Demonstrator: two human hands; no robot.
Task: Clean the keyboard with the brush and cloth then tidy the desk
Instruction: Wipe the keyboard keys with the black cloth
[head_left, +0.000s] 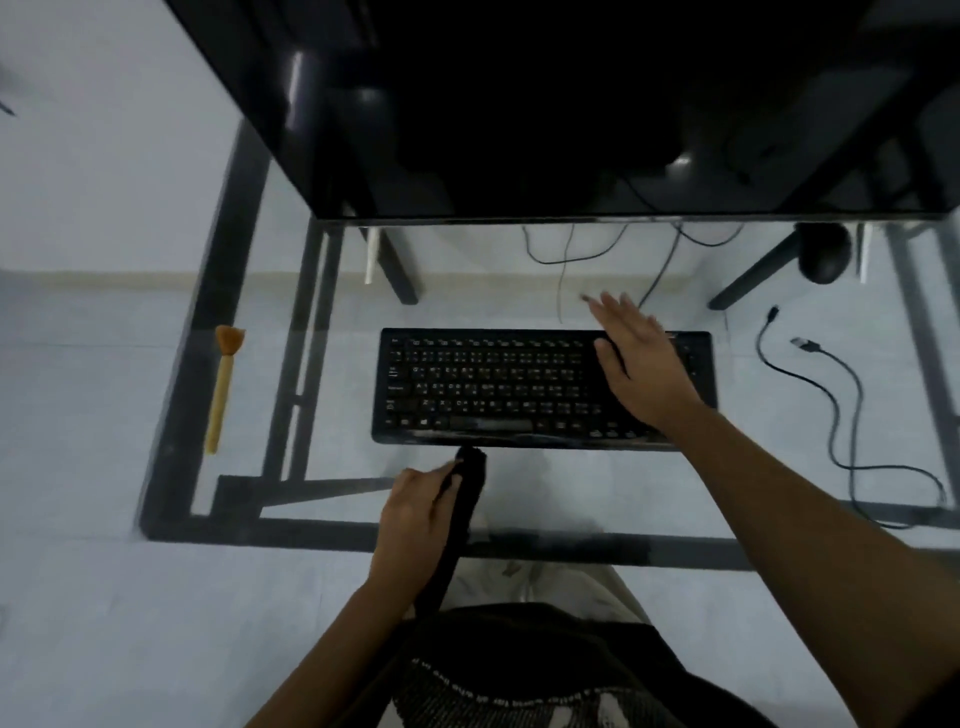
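**Cloth at the keyboard's front edge, other hand steadying it**

The black, flat plastic keyboard (493, 387) lies square on the clear glass counter (597, 483), near its middle, below a dark monitor (571, 104). I judge it light and stiff, likely to skate on the smooth glass under a sideways wipe, so it wants holding down at one end rather than lifting. The keycaps are small and loose enough to snag, so light pressure seems wise.

The dark cloth (457, 530), bunched into a long soft roll, runs from the person's lap up to the keyboard's near edge, its tip touching or just short of the space-bar row. It is limp and will fold wherever it is pinched, so a grip close to the working end suits it. The left hand (415, 512) grips it there, fingers curled round the roll, wrist low over the counter's front.

The right hand (641, 358) lies flat and open, fingers straight, palm down across the keyboard's right end, forearm reaching in from the right.

The tan-handled brush with orange bristles (222, 395) rests well apart at the left. A black cable (831, 395) loops at the right, and a black mouse (825, 254) sits beyond.
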